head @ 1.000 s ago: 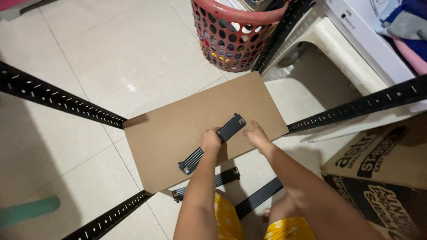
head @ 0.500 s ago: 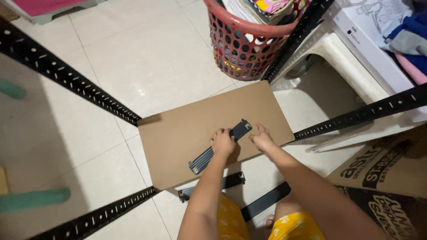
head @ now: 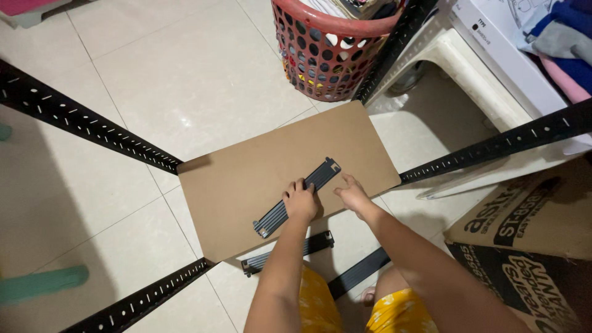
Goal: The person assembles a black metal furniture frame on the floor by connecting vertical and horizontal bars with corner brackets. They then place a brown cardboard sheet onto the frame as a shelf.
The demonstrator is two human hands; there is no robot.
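The left hand (head: 300,203) is curled over the middle of a black metal bar (head: 297,197) lying slantwise on a brown board (head: 246,179). The right hand (head: 353,195) rests on the board just beside the bar, fingers loosely spread, holding nothing. Beyond the board stands a red basket (head: 327,52).

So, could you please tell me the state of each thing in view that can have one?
Left hand: resting on the black bar, fingers curled.
Right hand: fingertips on the board, holding nothing.
Black bar: lying flat, diagonal on the board.
Board: lying flat across the black posts.
Basket: upright, full.
Carton: on its side.
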